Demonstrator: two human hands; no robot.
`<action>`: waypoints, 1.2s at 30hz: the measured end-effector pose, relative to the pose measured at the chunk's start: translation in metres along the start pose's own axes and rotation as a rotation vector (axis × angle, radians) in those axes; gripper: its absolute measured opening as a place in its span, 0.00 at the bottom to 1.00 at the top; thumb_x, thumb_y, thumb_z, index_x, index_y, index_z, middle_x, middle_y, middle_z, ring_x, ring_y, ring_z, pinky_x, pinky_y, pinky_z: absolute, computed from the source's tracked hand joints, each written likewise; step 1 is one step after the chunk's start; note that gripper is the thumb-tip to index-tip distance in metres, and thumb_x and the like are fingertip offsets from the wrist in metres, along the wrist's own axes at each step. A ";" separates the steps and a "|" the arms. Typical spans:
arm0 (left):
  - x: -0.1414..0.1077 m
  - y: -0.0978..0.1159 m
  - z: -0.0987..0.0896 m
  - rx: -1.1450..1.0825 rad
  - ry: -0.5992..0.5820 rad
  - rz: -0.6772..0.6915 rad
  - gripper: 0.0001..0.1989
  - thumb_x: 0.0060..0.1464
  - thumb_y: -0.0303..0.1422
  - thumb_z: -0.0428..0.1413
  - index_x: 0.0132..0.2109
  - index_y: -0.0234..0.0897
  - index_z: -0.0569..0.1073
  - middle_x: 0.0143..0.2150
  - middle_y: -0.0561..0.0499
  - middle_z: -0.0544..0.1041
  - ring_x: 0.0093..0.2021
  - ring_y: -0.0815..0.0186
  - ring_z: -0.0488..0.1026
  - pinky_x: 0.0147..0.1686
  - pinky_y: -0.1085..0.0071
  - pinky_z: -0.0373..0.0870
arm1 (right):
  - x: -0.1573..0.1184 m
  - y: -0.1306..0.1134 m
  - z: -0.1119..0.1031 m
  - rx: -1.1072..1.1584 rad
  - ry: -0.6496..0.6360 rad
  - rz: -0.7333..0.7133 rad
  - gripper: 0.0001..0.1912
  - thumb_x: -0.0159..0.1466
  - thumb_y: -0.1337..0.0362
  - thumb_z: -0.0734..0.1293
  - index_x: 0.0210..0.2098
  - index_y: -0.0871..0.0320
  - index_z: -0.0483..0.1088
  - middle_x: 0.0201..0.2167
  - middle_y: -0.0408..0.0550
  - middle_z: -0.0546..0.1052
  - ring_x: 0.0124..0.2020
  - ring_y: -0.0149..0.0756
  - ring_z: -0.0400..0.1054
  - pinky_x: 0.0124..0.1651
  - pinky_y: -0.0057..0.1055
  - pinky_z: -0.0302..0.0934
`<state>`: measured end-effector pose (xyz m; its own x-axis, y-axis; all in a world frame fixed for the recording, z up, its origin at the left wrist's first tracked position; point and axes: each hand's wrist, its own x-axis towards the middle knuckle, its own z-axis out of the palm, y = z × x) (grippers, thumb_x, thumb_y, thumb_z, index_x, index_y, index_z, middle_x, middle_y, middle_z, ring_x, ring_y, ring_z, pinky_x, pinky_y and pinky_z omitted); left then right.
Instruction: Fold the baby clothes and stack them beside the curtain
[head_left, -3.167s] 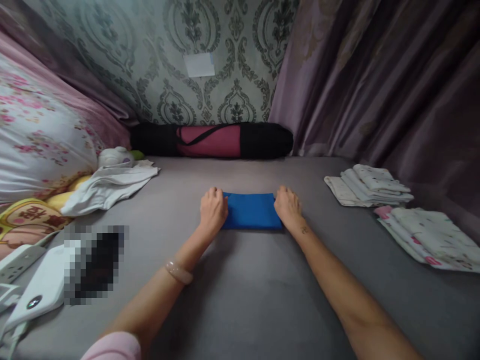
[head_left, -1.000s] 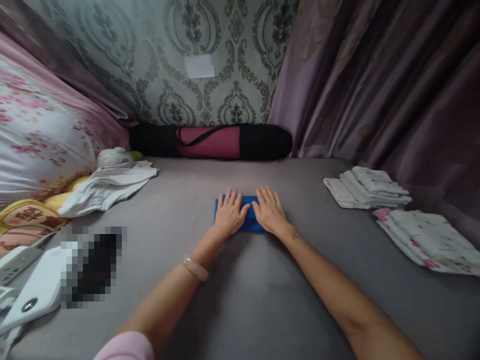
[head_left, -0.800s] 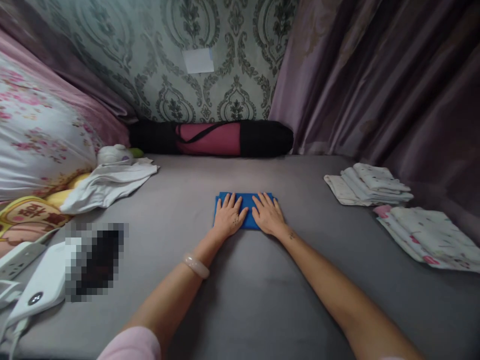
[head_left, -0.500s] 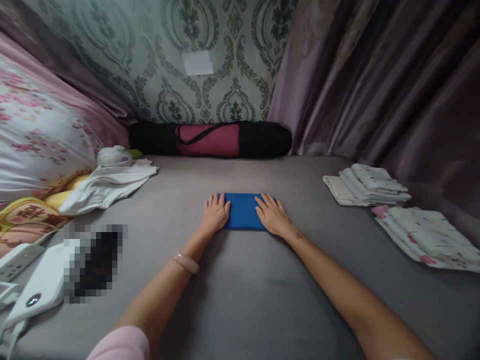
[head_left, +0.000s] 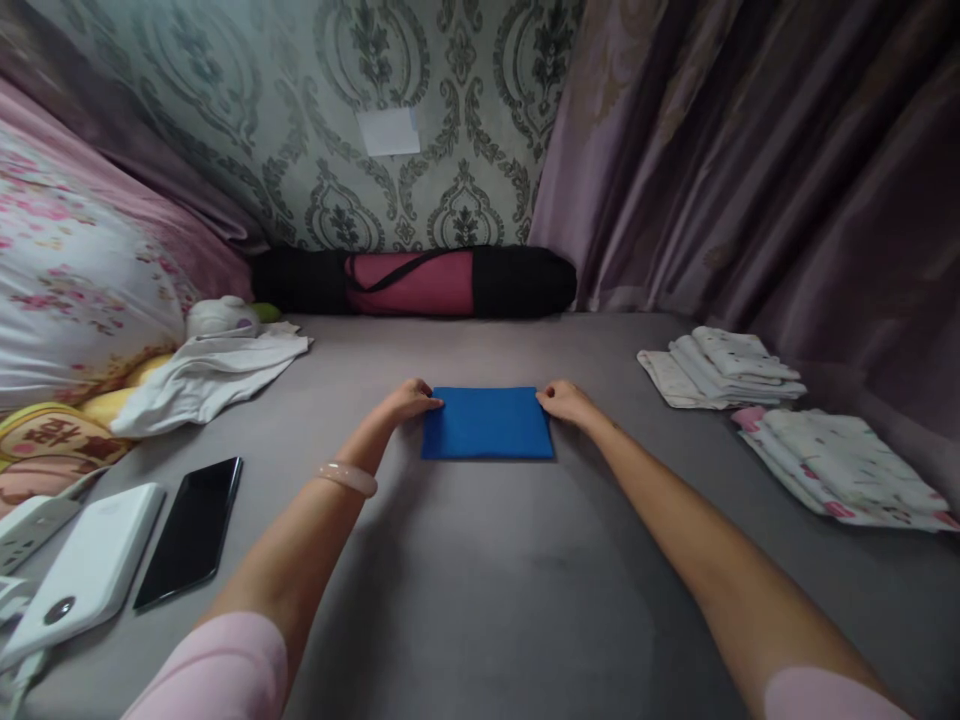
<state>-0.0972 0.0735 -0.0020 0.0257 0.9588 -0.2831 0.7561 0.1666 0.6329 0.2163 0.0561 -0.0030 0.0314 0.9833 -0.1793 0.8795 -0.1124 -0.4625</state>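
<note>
A flat blue rectangle of what looks like folded cloth [head_left: 487,424] lies on the grey bed surface [head_left: 480,580] in the middle of the view. My left hand [head_left: 412,399] pinches its far left corner, thumb on top and fingers curled. At the far right corner, my right hand [head_left: 564,401] grips the edge in the same way. The near edge of the blue piece rests untouched on the surface.
Folded patterned cloths [head_left: 739,368] and another stack [head_left: 847,465] lie at right. A black and pink roll bag [head_left: 412,283] sits by the wall. At left are a white cloth [head_left: 214,380], a phone [head_left: 191,532], a power bank [head_left: 90,565] and a power strip [head_left: 34,525].
Both hands were spread flat on the blue piece's sides. They have moved out to its far corners, and their fingers have closed on them.
</note>
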 end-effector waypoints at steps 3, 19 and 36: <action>0.004 0.004 -0.003 -0.062 -0.026 -0.061 0.16 0.39 0.37 0.64 0.36 0.35 0.74 0.36 0.46 0.79 0.42 0.57 0.75 0.38 0.71 0.68 | 0.009 -0.001 -0.005 0.066 -0.077 0.033 0.17 0.61 0.53 0.65 0.23 0.60 0.70 0.17 0.46 0.67 0.20 0.33 0.63 0.25 0.29 0.54; -0.018 0.032 -0.029 -0.573 -0.068 0.029 0.23 0.36 0.27 0.64 0.43 0.35 0.69 0.30 0.53 0.73 0.33 0.68 0.72 0.36 0.71 0.69 | -0.011 -0.001 -0.043 0.638 -0.275 0.027 0.12 0.51 0.63 0.74 0.32 0.61 0.71 0.19 0.37 0.66 0.19 0.22 0.55 0.22 0.22 0.49; -0.076 -0.025 0.001 0.418 -0.043 0.888 0.21 0.44 0.21 0.49 0.44 0.41 0.77 0.42 0.46 0.73 0.42 0.60 0.66 0.47 0.62 0.63 | -0.083 0.040 -0.007 -0.129 -0.030 -0.754 0.17 0.61 0.72 0.56 0.43 0.55 0.73 0.42 0.49 0.73 0.39 0.34 0.68 0.44 0.29 0.59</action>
<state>-0.1175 -0.0037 0.0027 0.7140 0.6857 0.1412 0.6210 -0.7134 0.3246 0.2519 -0.0294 -0.0007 -0.6106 0.7828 0.1202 0.7062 0.6068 -0.3647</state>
